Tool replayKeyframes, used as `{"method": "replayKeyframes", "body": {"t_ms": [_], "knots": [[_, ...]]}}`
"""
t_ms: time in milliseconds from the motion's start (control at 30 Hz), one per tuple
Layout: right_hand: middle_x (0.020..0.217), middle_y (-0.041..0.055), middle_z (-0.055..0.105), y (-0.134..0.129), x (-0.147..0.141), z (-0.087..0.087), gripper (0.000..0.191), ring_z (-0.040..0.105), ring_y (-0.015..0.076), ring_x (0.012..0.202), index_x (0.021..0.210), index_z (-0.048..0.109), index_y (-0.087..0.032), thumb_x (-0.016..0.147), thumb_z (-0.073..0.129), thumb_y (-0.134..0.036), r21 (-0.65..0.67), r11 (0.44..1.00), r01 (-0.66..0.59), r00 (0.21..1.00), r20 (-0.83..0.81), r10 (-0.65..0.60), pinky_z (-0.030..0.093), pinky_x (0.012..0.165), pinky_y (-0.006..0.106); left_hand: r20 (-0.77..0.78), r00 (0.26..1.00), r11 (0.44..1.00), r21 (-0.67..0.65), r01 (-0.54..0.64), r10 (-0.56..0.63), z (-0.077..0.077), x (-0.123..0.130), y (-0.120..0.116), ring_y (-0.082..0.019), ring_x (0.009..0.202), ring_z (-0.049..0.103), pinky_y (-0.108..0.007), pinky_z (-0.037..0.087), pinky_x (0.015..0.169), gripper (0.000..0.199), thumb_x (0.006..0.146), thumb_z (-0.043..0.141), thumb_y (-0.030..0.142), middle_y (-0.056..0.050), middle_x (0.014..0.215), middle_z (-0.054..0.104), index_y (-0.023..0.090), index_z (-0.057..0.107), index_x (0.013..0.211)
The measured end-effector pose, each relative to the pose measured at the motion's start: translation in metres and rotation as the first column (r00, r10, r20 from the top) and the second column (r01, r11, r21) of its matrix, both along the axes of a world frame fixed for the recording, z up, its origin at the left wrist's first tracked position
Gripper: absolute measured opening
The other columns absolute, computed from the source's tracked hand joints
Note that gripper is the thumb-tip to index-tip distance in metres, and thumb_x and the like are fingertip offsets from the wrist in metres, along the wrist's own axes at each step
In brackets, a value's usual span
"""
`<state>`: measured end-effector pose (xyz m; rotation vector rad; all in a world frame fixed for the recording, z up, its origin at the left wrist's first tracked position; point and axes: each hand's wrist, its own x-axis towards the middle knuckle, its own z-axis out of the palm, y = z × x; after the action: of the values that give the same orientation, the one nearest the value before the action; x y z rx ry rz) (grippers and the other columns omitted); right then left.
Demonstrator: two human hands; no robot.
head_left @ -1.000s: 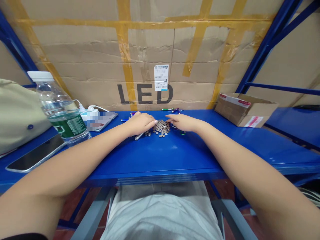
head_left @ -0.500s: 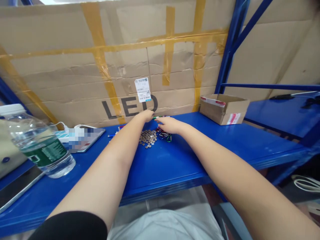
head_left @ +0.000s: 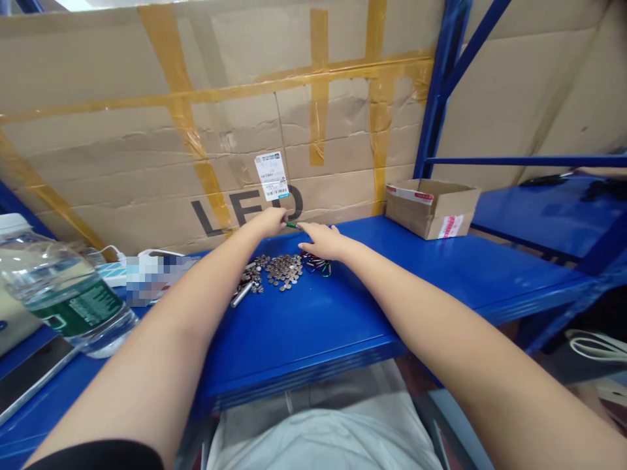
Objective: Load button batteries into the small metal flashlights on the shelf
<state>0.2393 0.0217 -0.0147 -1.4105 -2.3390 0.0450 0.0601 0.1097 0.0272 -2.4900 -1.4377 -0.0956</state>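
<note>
My left hand (head_left: 272, 222) is closed on a small green stick-like piece (head_left: 292, 225) behind the piles on the blue shelf. My right hand (head_left: 324, 241) reaches in from the other side, fingers stretched, thumb apart. Its fingertips are at the end of the green piece; whether they touch it is not clear. Beneath my right hand lies a heap of carabiners (head_left: 326, 269), partly hidden by it. A pile of small round metal discs like coins (head_left: 284, 271) lies between my arms. Left of it is a pile of small metal parts (head_left: 257, 264) with a silver tube (head_left: 241, 295).
An open cardboard box (head_left: 431, 209) stands at the back right of the blue shelf (head_left: 313, 326). A water bottle (head_left: 73, 300), a phone (head_left: 32, 378) and a white power strip (head_left: 117, 274) are on the left. A large taped carton (head_left: 245, 143) forms the back.
My left forearm has moved left in the picture, uncovering the small metal parts and silver tube. The whole view has shifted slightly. The green piece remains between my hands.
</note>
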Motion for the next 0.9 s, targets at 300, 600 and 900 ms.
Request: {"method": "replayKeyframes", "body": {"t_ms": [300, 600, 900], "knots": [[0.125, 0.0119, 0.064, -0.005, -0.011, -0.001, 0.035, 0.059, 0.0239, 0.113, 0.124, 0.057, -0.019, 0.089, 0.053, -0.022, 0.085, 0.987, -0.133, 0.968, -0.204, 0.148, 0.044, 0.094, 0.039, 0.546, 0.832, 0.991, -0.017, 0.133, -0.102, 0.006, -0.038, -0.107, -0.016, 0.078, 0.062, -0.029, 0.049, 0.071, 0.014, 0.080, 0.053, 0.027, -0.004, 0.086, 0.068, 0.017, 0.059, 0.088], [0.115, 0.0136, 0.067, -0.042, -0.031, 0.006, 0.036, 0.063, 0.0232, 0.098, 0.124, 0.053, -0.014, 0.088, 0.054, -0.021, 0.105, 0.938, -0.329, 0.928, -0.146, 0.342, 0.044, 0.080, 0.032, 0.573, 0.786, 0.969, 0.074, 0.235, -0.234, -0.025, -0.038, -0.169, -0.025, 0.105, 0.062, -0.037, 0.048, 0.087, 0.045, 0.086, 0.056, 0.038, -0.011, 0.118, 0.064, 0.017, 0.046, 0.125], [0.071, 0.0020, 0.061, -0.039, -0.025, 0.012, 0.031, 0.054, 0.0147, 0.068, 0.078, 0.058, -0.017, 0.097, 0.040, -0.033, -0.005, 0.932, -0.363, 0.900, -0.260, 0.349, 0.037, 0.065, 0.027, 0.651, 0.738, 0.979, 0.036, 0.202, -0.176, -0.027, -0.051, -0.150, -0.019, 0.087, 0.063, -0.032, 0.047, 0.082, 0.031, 0.095, 0.039, 0.034, -0.005, 0.096, 0.069, 0.017, 0.059, 0.112]]}}
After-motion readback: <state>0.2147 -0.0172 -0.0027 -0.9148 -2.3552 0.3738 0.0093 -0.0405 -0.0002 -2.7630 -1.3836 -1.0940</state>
